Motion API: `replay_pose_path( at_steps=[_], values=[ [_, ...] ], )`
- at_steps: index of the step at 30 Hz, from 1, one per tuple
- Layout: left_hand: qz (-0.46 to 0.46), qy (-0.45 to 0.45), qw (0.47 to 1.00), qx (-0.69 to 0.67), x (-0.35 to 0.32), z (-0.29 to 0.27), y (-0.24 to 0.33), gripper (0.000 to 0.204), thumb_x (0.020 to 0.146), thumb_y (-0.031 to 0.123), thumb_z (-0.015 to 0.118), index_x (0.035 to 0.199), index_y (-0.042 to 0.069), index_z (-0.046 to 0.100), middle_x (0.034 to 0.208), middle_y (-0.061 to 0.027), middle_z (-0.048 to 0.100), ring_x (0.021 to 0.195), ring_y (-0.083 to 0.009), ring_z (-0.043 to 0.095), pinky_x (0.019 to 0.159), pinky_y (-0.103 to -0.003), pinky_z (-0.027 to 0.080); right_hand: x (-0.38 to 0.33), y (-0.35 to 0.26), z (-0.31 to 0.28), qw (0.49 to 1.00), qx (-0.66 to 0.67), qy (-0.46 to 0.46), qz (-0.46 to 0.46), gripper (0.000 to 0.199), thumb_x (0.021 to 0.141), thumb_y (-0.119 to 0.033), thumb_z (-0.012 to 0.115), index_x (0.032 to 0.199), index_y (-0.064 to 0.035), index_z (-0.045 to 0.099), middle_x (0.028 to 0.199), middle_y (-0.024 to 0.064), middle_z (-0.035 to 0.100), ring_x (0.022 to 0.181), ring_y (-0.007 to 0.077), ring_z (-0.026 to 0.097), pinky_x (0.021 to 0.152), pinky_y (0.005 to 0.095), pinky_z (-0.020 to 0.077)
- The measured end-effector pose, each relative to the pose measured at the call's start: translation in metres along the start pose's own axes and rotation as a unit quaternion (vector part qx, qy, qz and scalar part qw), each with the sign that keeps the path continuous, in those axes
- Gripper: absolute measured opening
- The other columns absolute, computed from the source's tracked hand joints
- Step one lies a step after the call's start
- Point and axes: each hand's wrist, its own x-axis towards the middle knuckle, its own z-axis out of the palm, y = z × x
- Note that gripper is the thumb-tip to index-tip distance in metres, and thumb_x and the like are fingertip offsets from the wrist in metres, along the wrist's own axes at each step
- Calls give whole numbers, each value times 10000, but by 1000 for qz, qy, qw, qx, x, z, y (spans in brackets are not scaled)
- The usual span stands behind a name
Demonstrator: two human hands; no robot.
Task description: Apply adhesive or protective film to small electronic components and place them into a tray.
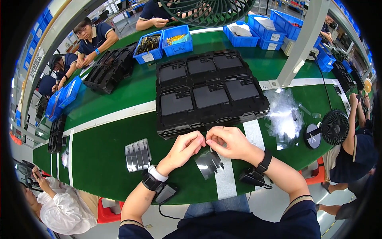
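Wore one navy shirt (238, 223), nearest; had one strip sheet (137, 155) at left, then left hand (184, 148) and right hand (231, 142) each pinched, close together, contents impossible to tell, just above a second sheet (207, 164). Needed, most likely, a light, level touch. Counted six panels (176, 105) in one black stack (215, 116) beyond, then one film pile (284, 117) and one fan (335, 126) at right.

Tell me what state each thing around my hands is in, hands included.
Left hand: thumb and fingers pinched; anything held is too small to tell
Right hand: pinched, close to the left
Nearer clear sheet: just below the hands, with black strips
Left clear sheet: lying apart, with black strips
Black tray: lying flat, uncovered
Clear film pile: loose, scattered
Small fan: upright; spinning unclear
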Motion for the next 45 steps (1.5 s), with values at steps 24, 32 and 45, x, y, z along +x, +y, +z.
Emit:
replay_pose_path(
  at_steps=[24,32,45],
  values=[
    [1,13,1000,7,-1,1,3,328,957,316,405,804,48,518,557,22,432,498,-42,373,458,-203,307,0,6,7,995,-14,75,-60,68,810,-113,599,836,-54,579,682,84,609,654,245,619,577,332,489],
    [10,-1,999,-33,-2,-1,-3,263,942,265,447,773,66,418,597,35,412,516,-33,344,459,-211,286,-1,6,5,999,4,35,-42,76,820,-114,594,863,-53,577,682,96,613,652,262,617,575,352,480],
    [-11,-6,1000,-19,-2,0,-1,205,918,180,481,761,49,473,630,45,433,559,-23,378,493,-201,314,0,0,-1,1000,0,-4,3,61,810,-89,606,833,-36,584,640,58,593,561,171,595,550,278,479]
  ],
)
